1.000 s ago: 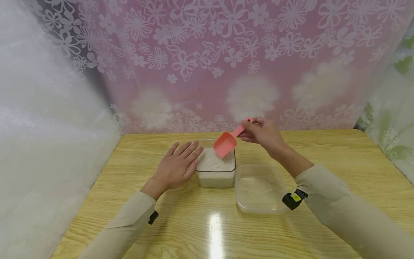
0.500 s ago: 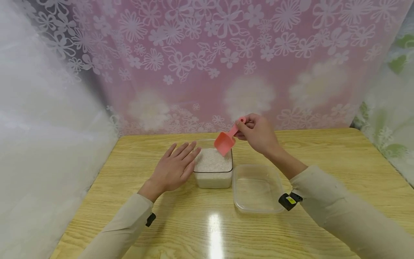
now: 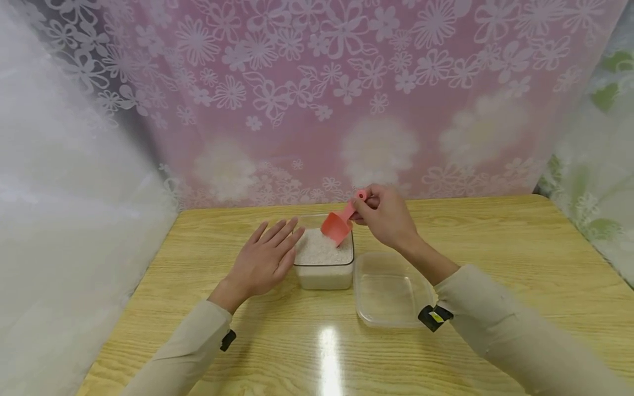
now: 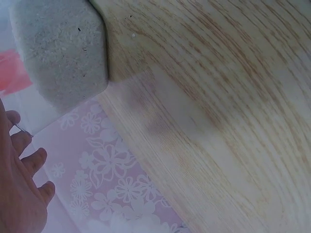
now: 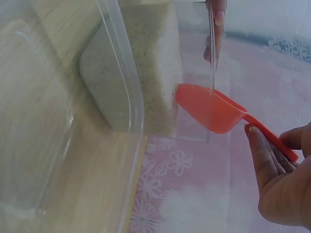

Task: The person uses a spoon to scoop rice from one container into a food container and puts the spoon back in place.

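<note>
A clear square container [image 3: 324, 278] stands on the table, mostly filled with white rice [image 3: 319, 247]. My right hand [image 3: 386, 214] pinches the handle of a pink scoop [image 3: 334, 226] between thumb and fingers. The scoop tilts down into the container, and its lip meets the rice surface in the right wrist view, where the scoop [image 5: 214, 109] shows through the clear wall. My left hand [image 3: 264, 258] lies with fingers extended against the container's left rim; in the left wrist view those fingertips [image 4: 36, 160] show beside the clear wall.
A second clear plastic container [image 3: 391, 316], with no lid on it, sits on the wooden table [image 3: 277, 352] just right of the rice container, under my right forearm. A pink flowered curtain [image 3: 297, 110] hangs behind the table's back edge.
My right hand has moved left and then down with the scoop, whose lip has gone from above the rice to its surface. The left hand stays at the container's rim.
</note>
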Demonstrator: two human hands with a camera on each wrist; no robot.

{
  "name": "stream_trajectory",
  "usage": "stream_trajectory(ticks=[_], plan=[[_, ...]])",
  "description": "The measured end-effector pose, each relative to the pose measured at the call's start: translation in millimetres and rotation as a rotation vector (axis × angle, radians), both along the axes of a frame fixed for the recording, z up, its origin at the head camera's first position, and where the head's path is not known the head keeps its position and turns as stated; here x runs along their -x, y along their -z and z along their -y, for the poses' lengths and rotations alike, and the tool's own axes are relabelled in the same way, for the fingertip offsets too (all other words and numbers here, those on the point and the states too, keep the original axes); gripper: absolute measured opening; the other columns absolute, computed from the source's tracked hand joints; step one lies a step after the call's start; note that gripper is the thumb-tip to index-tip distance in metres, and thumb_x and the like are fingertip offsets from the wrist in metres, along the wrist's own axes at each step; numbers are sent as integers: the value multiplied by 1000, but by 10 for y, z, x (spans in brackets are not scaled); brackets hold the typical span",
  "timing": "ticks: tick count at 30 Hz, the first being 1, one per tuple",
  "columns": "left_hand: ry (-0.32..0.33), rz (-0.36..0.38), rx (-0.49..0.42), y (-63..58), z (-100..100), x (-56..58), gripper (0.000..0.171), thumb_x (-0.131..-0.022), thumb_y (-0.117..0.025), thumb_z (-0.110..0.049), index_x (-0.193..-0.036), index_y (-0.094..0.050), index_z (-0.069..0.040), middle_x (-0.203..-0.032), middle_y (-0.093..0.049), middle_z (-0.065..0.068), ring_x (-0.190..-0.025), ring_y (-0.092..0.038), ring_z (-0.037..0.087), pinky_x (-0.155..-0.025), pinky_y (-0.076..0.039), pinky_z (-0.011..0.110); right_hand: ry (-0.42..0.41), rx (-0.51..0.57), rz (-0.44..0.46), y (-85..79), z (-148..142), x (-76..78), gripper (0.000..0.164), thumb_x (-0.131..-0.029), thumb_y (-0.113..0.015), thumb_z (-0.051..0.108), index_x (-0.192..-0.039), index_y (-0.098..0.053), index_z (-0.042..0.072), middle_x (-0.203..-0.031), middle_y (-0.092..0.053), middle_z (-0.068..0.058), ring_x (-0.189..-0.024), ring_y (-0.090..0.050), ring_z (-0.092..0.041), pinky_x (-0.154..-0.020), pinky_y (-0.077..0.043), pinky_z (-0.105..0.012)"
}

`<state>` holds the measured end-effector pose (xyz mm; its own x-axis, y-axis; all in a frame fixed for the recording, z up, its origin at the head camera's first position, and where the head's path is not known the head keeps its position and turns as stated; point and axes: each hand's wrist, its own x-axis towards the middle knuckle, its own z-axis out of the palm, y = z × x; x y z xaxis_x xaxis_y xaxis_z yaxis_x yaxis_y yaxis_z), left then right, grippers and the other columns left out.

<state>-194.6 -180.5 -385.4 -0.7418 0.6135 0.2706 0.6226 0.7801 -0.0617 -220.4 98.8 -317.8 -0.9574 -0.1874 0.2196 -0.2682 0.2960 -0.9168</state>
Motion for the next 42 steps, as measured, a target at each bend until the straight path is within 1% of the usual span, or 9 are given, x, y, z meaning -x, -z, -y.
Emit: stream_trajectory(ticks=[6, 9, 11, 16, 22, 26, 30, 35, 42], plan=[[-11, -5, -11, 12, 30, -17, 53, -104, -17, -39, -152, -30, -20, -156, -23, 2, -141, -25, 23, -115, -12, 46, 21, 60, 85, 77, 32, 1, 19, -97, -58, 13, -99, -56, -6, -94, -68, -20, -76, -70, -21, -68, -57, -28], [-8, -16, -10, 6, 30, -19, 53, -104, -18, -39, -152, -30, -19, -156, -25, 2, -140, -26, 24, -115, -12, 46, 29, 102, 139, 113, 21, 9, 20, -98, -57, 14, -100, -54, -6, -97, -68, -21, -76, -70, -20, -70, -57, -31], [-6, -22, -1, 2, 26, -14, 53, -104, -19, -38, -152, -31, -18, -155, -25, 3, -140, -26, 24, -115, -12, 46, 30, 149, 185, 142, 5, 21, 21, -98, -56, 14, -102, -53, -7, -98, -67, -23, -76, -70, -20, -72, -57, -33], [6, -28, 14, -8, 20, 9, 51, -104, -24, -35, -152, -31, -18, -155, -26, 3, -141, -24, 24, -115, -12, 47, 30, 246, 267, 207, -37, 51, 23, -99, -55, 14, -105, -53, -8, -97, -66, -26, -76, -71, -20, -76, -55, -38], [5, -21, 14, -8, 35, 31, 52, -104, -24, -37, -152, -31, -19, -156, -24, 2, -142, -21, 23, -115, -10, 47, 33, 291, 316, 234, -56, 65, 23, -99, -54, 13, -108, -52, -8, -95, -67, -25, -76, -71, -20, -75, -56, -35], [12, -9, 4, -10, 36, 39, 52, -104, -24, -38, -151, -31, -19, -156, -24, 2, -142, -21, 23, -115, -9, 47, 45, 303, 355, 266, -72, 83, 24, -99, -54, 13, -109, -50, -8, -94, -67, -24, -83, -70, -27, -75, -56, -33], [23, 5, 7, -23, 34, 42, 51, -104, -27, -38, -151, -32, -20, -156, -24, 2, -142, -20, 22, -115, -9, 47, 50, 309, 383, 297, -87, 102, 24, -99, -54, 13, -108, -50, -8, -93, -68, -23, -88, -69, -31, -77, -55, -34], [25, 11, 30, -40, 32, 60, 51, -103, -30, -38, -151, -31, -21, -156, -25, 2, -142, -20, 22, -115, -7, 47, 47, 327, 394, 305, -83, 123, 24, -99, -54, 13, -108, -50, -9, -92, -68, -22, -83, -70, -26, -78, -55, -34], [32, 17, 35, -40, 49, 71, 52, -104, -29, -40, -152, -30, -21, -156, -23, 1, -142, -21, 23, -115, -6, 46, 46, 344, 408, 292, -58, 109, 23, -99, -54, 12, -108, -50, -8, -93, -68, -22, -82, -71, -26, -76, -55, -33]])
